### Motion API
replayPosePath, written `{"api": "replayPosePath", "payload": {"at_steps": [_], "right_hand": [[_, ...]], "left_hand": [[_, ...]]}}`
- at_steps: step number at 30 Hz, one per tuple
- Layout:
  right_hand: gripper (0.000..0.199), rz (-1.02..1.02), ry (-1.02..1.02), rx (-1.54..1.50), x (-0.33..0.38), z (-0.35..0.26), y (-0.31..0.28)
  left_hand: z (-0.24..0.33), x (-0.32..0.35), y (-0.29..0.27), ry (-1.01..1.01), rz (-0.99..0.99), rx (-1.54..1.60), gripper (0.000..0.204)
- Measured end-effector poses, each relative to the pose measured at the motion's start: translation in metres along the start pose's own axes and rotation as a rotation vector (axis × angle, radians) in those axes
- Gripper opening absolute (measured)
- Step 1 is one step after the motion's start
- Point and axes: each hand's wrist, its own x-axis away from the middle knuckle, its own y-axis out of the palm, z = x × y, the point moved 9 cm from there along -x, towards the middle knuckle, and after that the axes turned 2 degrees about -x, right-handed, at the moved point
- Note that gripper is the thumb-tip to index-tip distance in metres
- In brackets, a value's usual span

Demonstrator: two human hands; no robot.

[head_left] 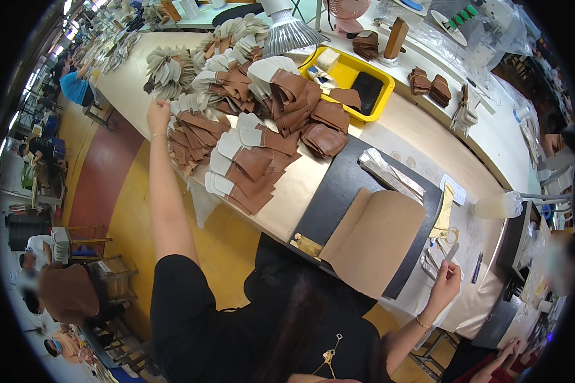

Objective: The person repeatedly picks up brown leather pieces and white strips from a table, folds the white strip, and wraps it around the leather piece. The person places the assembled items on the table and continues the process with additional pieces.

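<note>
The pieces (252,165) are brown and off-white, the tray (345,75) yellow

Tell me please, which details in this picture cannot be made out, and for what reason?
All in the head view:
- Whether the left hand holds anything: its curled fingers hide the palm.
- The lower end of the flat grey tool: covered by the right hand.
- What lies under the brown sheet: the sheet covers it.
- The top of the lamp: cut off by the upper edge.
</note>
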Motion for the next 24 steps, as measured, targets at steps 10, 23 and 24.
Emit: {"api": "replayPosePath", "payload": {"at_steps": [10,23,24], "right_hand": [[0.015,-0.051,0.012,-0.266,-0.002,-0.028,-0.004],[0.021,-0.090,0.132,-0.694,0.018,-0.057,-0.040],[0.021,-0.089,0.142,-0.707,0.019,-0.058,-0.043]], "left_hand": [[0.146,0.090,-0.080,0.045,-0.215,0.648,0.027],[0.324,0.469,0.031,-0.269,-1.677,0.960,0.017],[0.316,0.486,0.045,-0.351,-1.737,0.866,0.016]]}}
